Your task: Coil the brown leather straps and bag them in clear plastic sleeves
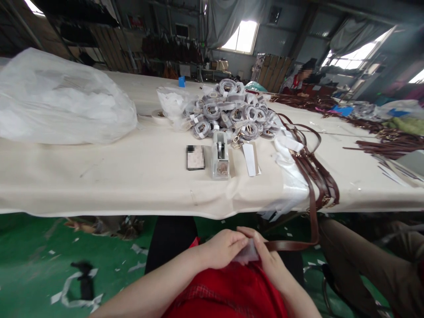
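My left hand [222,248] and my right hand [265,256] meet in my lap, below the table edge, over red clothing. Both are closed in a pinch on the end of a brown leather strap [291,245], which is wrapped in a piece of whitish paper [247,254]. The strap runs right from my fingers, then climbs to a bundle of brown straps [314,176] hanging over the table's front edge. A pile of coiled, paper-wrapped straps [232,112] lies at the table's middle, out of reach of either hand.
On the cream table [115,176] stand a tape dispenser [220,154], a phone [195,157], a paper slip [250,159] and a big white plastic bag [56,99]. More straps [387,145] lie at right. Another person's leg [361,260] is beside me; one person sits far back.
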`<state>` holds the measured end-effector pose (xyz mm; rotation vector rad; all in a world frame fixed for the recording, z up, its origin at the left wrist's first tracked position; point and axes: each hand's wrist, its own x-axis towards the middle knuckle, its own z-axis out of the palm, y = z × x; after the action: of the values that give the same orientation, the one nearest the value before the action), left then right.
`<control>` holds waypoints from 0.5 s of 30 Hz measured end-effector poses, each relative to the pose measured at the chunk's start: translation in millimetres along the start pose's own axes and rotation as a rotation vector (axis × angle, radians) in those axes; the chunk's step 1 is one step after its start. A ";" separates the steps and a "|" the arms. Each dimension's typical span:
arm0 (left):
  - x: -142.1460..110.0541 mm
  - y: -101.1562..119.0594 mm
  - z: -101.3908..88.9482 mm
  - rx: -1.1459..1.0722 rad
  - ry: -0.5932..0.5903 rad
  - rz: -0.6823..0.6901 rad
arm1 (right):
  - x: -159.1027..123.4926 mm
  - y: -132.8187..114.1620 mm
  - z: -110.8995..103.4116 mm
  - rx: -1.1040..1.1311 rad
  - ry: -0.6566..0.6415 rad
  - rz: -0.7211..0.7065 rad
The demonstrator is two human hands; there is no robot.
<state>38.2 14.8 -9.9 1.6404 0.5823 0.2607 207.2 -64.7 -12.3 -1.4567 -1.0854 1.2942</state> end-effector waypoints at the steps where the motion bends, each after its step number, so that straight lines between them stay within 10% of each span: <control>1: -0.6 -0.5 -0.1 -0.034 -0.007 -0.017 | 1.0 1.4 2.9 0.047 -0.026 0.033; 9: -8.6 -10.0 -11.5 -0.080 0.051 -0.174 | 19.6 5.7 -45.8 0.533 0.420 0.011; 15: 14.6 -10.0 1.1 0.086 0.045 0.003 | 20.6 16.8 10.5 0.237 0.150 0.020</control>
<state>48.9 21.9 -22.2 1.7218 0.6326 0.2784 199.2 -47.9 -34.0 -1.3642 -0.7921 1.2594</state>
